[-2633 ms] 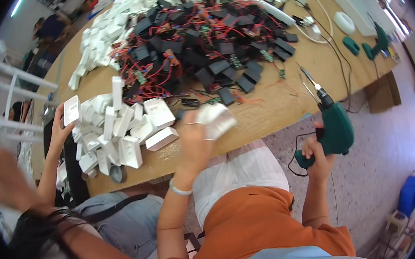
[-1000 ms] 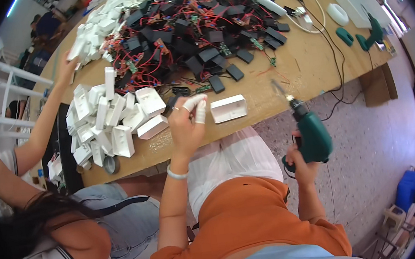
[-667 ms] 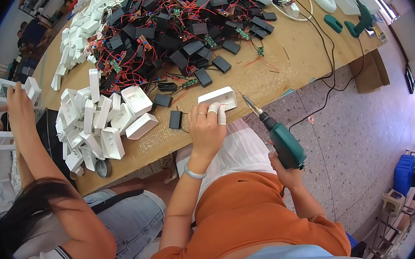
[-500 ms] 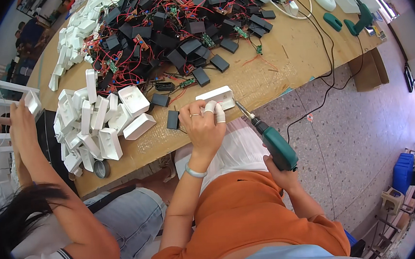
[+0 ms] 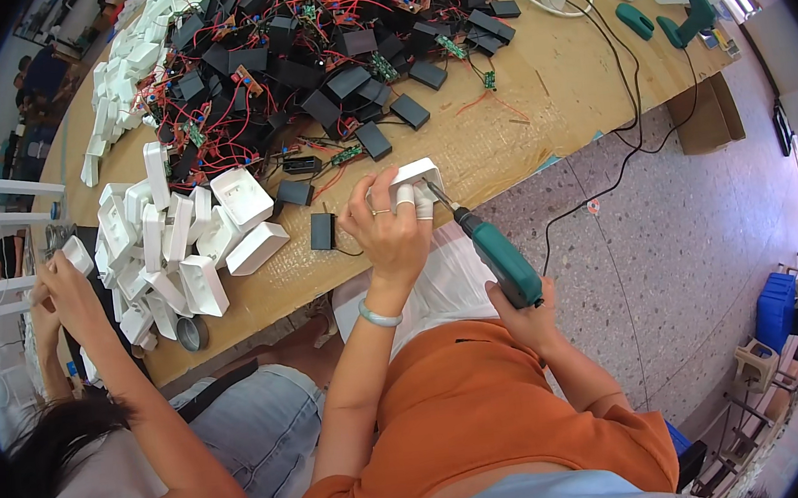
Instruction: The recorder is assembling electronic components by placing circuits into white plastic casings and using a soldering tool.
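At the table's near edge my left hand (image 5: 387,226) holds an open white plastic case (image 5: 418,171), its fingers closed round the near side. Two of its fingertips wear white covers. My right hand (image 5: 528,311) grips the rear of a green handheld power tool (image 5: 504,263) with a black collar and slim metal tip. That tip reaches into or against the right end of the case; the exact contact is too small to make out. A black box (image 5: 321,231) with a wire lies just left of my left hand.
A heap of black boxes with red wires and circuit boards (image 5: 344,81) covers the table's far side. White cases (image 5: 194,230) are piled left, near a co-worker's hands (image 5: 65,291). A black cord (image 5: 596,196) hangs at right. Another green tool (image 5: 692,17) stands far right.
The tool and my right hand have moved left and up, bringing the tip to the case. My left hand has tilted the case slightly. The co-worker's hands have come lower and closer together.
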`<state>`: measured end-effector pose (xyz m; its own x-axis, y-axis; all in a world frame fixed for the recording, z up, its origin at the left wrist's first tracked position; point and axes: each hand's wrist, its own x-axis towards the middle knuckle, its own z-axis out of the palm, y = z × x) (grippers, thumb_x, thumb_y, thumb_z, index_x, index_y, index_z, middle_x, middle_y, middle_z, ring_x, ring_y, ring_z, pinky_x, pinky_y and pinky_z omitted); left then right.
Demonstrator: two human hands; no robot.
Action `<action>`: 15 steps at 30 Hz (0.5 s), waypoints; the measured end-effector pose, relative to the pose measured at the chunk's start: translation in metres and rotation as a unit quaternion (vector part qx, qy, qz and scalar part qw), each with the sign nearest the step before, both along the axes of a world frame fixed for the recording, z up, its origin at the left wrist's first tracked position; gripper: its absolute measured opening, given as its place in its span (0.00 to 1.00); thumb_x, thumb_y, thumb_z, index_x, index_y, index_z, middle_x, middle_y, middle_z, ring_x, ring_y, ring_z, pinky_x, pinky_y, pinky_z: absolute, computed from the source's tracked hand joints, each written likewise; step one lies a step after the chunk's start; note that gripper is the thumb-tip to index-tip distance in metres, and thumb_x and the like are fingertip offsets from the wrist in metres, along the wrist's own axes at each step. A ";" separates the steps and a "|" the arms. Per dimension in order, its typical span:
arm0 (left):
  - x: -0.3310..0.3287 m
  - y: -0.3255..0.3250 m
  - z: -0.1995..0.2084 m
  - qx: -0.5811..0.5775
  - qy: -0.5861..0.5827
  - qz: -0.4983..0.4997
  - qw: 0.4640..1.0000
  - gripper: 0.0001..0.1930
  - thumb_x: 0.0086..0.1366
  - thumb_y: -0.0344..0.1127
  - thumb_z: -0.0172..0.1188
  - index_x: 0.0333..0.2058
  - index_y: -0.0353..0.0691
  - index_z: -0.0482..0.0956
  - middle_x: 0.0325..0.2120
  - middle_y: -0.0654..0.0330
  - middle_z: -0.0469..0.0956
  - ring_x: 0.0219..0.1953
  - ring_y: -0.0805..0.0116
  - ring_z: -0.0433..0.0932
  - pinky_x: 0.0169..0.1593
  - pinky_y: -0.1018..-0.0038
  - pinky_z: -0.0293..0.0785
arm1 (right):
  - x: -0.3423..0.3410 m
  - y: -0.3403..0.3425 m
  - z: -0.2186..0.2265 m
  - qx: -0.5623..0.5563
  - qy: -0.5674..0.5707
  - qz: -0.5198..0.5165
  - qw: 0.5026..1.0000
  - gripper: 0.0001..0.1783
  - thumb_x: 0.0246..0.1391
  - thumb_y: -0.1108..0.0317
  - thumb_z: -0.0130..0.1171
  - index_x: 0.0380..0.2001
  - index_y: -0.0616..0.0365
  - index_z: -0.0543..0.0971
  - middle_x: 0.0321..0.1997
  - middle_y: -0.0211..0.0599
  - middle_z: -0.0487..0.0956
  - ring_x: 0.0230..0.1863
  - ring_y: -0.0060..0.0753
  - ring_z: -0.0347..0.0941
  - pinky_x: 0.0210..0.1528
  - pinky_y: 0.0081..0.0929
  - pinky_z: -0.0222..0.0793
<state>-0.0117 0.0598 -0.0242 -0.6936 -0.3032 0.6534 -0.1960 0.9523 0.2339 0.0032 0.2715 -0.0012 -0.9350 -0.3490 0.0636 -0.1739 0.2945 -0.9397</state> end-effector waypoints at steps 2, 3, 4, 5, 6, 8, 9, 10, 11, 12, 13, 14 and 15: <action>0.000 0.000 0.000 -0.001 -0.005 0.001 1.000 0.08 0.50 0.34 0.69 0.29 0.39 0.83 0.50 0.63 0.78 0.55 0.54 0.69 0.57 0.56 0.58 | 0.000 0.000 0.000 -0.005 -0.005 -0.002 1.000 0.14 0.52 0.70 0.68 0.19 0.59 0.74 0.12 0.30 0.66 0.14 0.23 0.59 0.20 0.27 0.57; 0.000 0.000 0.000 -0.003 -0.005 0.002 1.000 0.08 0.50 0.35 0.69 0.28 0.39 0.83 0.50 0.63 0.78 0.55 0.55 0.69 0.57 0.56 0.57 | 0.000 0.002 -0.001 -0.004 -0.006 -0.003 1.000 0.14 0.52 0.70 0.68 0.19 0.59 0.74 0.12 0.30 0.66 0.14 0.23 0.59 0.20 0.27 0.57; 0.000 0.000 -0.001 -0.005 -0.005 0.002 1.000 0.08 0.50 0.35 0.69 0.28 0.40 0.83 0.50 0.64 0.78 0.55 0.55 0.69 0.57 0.56 0.57 | -0.001 0.005 -0.004 0.016 0.000 0.019 1.000 0.07 0.52 0.74 0.66 0.31 0.61 0.77 0.15 0.32 0.71 0.16 0.21 0.65 0.22 0.24 0.62; 0.000 0.000 -0.001 -0.004 -0.006 0.002 1.000 0.08 0.50 0.35 0.69 0.28 0.40 0.83 0.50 0.64 0.78 0.55 0.55 0.69 0.57 0.56 0.57 | -0.001 0.008 -0.005 0.035 0.006 0.040 0.999 0.14 0.52 0.78 0.65 0.43 0.63 0.79 0.19 0.34 0.75 0.18 0.19 0.71 0.25 0.21 0.67; 0.000 -0.001 -0.001 -0.006 -0.006 0.003 1.000 0.08 0.50 0.35 0.69 0.28 0.40 0.83 0.50 0.64 0.78 0.55 0.55 0.69 0.57 0.56 0.57 | -0.001 0.007 -0.005 0.035 0.006 0.039 0.999 0.14 0.52 0.78 0.65 0.43 0.63 0.79 0.19 0.34 0.75 0.18 0.19 0.71 0.25 0.21 0.67; 0.000 -0.001 -0.002 -0.007 -0.007 0.004 1.000 0.08 0.50 0.36 0.69 0.28 0.40 0.83 0.50 0.64 0.78 0.55 0.55 0.69 0.57 0.56 0.57 | -0.002 0.007 -0.003 0.044 -0.001 0.039 0.998 0.13 0.52 0.77 0.65 0.43 0.62 0.79 0.18 0.34 0.75 0.18 0.19 0.71 0.25 0.21 0.67; 0.000 0.000 -0.002 -0.006 -0.006 0.004 1.000 0.08 0.50 0.36 0.69 0.28 0.40 0.83 0.50 0.64 0.78 0.55 0.55 0.69 0.57 0.56 0.57 | -0.002 0.006 -0.004 0.043 -0.001 0.039 0.998 0.13 0.52 0.77 0.65 0.43 0.62 0.79 0.18 0.34 0.75 0.18 0.19 0.71 0.25 0.21 0.67; 0.000 0.000 -0.002 -0.005 -0.005 0.004 1.000 0.08 0.50 0.36 0.69 0.28 0.40 0.84 0.50 0.64 0.78 0.55 0.55 0.69 0.57 0.56 0.56 | -0.002 0.006 -0.004 0.045 0.001 0.036 0.998 0.12 0.52 0.77 0.65 0.42 0.61 0.80 0.18 0.34 0.75 0.18 0.20 0.71 0.25 0.21 0.68; 0.000 0.000 -0.002 -0.005 -0.005 0.004 1.000 0.08 0.50 0.36 0.69 0.28 0.40 0.84 0.50 0.64 0.78 0.55 0.55 0.69 0.57 0.56 0.56 | -0.002 0.005 -0.004 0.047 0.004 0.033 0.998 0.12 0.52 0.76 0.65 0.41 0.61 0.80 0.18 0.34 0.75 0.18 0.20 0.71 0.25 0.22 0.68; 0.000 0.000 -0.002 -0.005 -0.007 0.006 1.000 0.08 0.50 0.36 0.69 0.28 0.40 0.84 0.50 0.64 0.78 0.55 0.55 0.69 0.57 0.56 0.56 | -0.002 0.005 -0.004 0.047 0.004 0.033 0.998 0.12 0.52 0.76 0.65 0.41 0.61 0.80 0.18 0.34 0.75 0.18 0.20 0.71 0.25 0.22 0.68; 0.000 0.001 -0.002 -0.006 -0.009 0.008 1.000 0.08 0.50 0.36 0.69 0.28 0.40 0.84 0.50 0.64 0.78 0.55 0.55 0.69 0.57 0.56 0.56 | -0.002 0.005 -0.005 0.043 -0.006 0.033 0.998 0.12 0.52 0.76 0.65 0.41 0.61 0.80 0.18 0.34 0.75 0.18 0.20 0.72 0.25 0.22 0.68; 0.000 0.001 -0.002 -0.006 -0.009 0.008 1.000 0.08 0.50 0.36 0.69 0.28 0.40 0.84 0.50 0.64 0.78 0.55 0.55 0.69 0.57 0.56 0.56 | -0.002 0.005 -0.006 0.039 -0.016 0.034 0.999 0.11 0.52 0.76 0.65 0.41 0.61 0.80 0.19 0.34 0.75 0.18 0.21 0.72 0.26 0.22 0.68; 0.000 0.001 -0.003 -0.006 -0.009 0.009 1.000 0.08 0.50 0.36 0.69 0.28 0.40 0.83 0.51 0.64 0.78 0.54 0.55 0.69 0.57 0.56 0.56 | -0.002 0.005 -0.007 0.039 -0.016 0.034 0.999 0.11 0.52 0.76 0.65 0.41 0.61 0.80 0.19 0.34 0.75 0.18 0.21 0.72 0.26 0.22 0.68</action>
